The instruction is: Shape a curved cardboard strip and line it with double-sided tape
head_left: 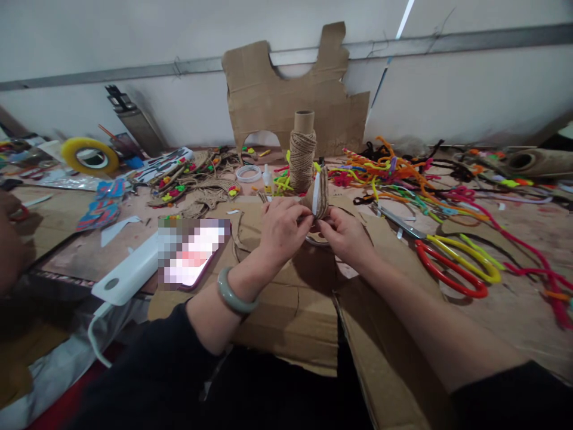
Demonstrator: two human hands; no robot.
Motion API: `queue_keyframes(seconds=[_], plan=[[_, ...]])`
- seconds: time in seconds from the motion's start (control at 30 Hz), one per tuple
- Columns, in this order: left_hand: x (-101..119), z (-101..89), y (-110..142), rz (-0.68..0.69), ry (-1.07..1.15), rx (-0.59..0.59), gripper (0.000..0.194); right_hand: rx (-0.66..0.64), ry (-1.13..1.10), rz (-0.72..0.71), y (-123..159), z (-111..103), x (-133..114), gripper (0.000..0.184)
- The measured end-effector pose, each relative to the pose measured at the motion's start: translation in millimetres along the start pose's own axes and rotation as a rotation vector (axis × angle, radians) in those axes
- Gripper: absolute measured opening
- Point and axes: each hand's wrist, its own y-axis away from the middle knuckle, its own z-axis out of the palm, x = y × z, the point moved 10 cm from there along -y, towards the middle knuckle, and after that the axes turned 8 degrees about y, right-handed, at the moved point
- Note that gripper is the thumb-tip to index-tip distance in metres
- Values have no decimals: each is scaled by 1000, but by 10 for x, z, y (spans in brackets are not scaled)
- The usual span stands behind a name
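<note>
Both of my hands meet at the table's middle on a small twine-wrapped cardboard piece (pixel 320 194) that stands upright. My left hand (pixel 283 230), with a green bangle on the wrist, pinches its lower left side. My right hand (pixel 344 234) grips its lower right side. Just behind the piece stands a spool of jute twine (pixel 302 158) on a cardboard tube. Flat cardboard sheets (pixel 286 310) lie under my hands.
Red and yellow scissors (pixel 456 266) lie to the right, with a heap of coloured pipe cleaners (pixel 403 173) behind. A phone (pixel 193 252) and white charger (pixel 128 275) lie left. Yellow tape roll (pixel 89 155), cut cardboard panel (pixel 290 89), glue bottle (pixel 267 179). Another person's hand (pixel 11 239) at far left.
</note>
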Motion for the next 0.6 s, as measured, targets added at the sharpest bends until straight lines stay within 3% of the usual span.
queue_keyframes(seconds=[0.3, 0.6], plan=[[-42, 62, -11, -62, -46, -63, 9, 24, 211, 1, 32, -29, -90, 14], [-45, 77, -14, -62, -12, -60, 11, 8, 171, 17, 30, 1, -79, 12]])
